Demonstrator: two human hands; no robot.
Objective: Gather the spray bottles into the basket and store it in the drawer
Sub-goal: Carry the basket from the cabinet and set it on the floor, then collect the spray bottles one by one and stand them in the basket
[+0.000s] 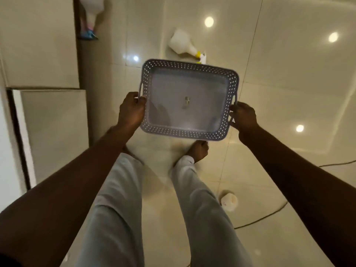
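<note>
Grip on basket (pixel 185 132) handles; left hand (pixel 132 110), right hand (pixel 243 117); bottle (pixel 181 43) beyond

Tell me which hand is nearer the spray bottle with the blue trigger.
Left. The left hand grips the basket on the side toward the bottle; the right hand grips the opposite handle, farther off.
</note>
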